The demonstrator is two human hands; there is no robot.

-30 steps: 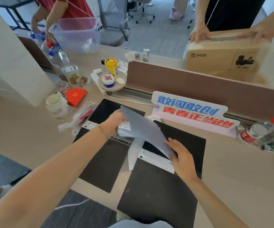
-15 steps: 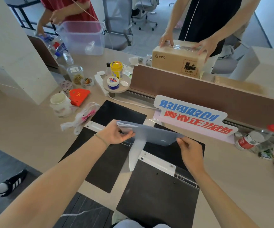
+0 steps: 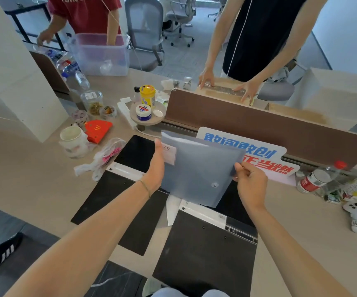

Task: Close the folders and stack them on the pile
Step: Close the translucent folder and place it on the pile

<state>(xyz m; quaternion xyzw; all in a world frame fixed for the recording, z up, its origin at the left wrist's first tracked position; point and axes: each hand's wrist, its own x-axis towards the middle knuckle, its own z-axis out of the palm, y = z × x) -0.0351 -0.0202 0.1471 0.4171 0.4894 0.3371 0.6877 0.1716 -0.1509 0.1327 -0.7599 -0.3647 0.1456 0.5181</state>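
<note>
A translucent grey-blue snap folder (image 3: 196, 170) is held upright above the desk, its button near the lower right. My left hand (image 3: 156, 168) grips its left edge beside a small white label. My right hand (image 3: 249, 181) pinches its right edge. Beneath it two black folders lie open flat: one on the left (image 3: 117, 200), one nearer me on the right (image 3: 207, 256), each with a white strip along its spine. A white sheet (image 3: 172, 209) pokes out between them.
A blue-and-red lettered sign (image 3: 250, 151) stands behind the folders against a brown divider (image 3: 259, 123). Cups, jars and a plastic bag (image 3: 104, 157) crowd the left; bottles (image 3: 319, 179) lie at the right. Two people work across the desk.
The grey-blue folder has been turned from lying nearly flat to upright and facing me, and lifted slightly. Both hands stayed on its edges.
</note>
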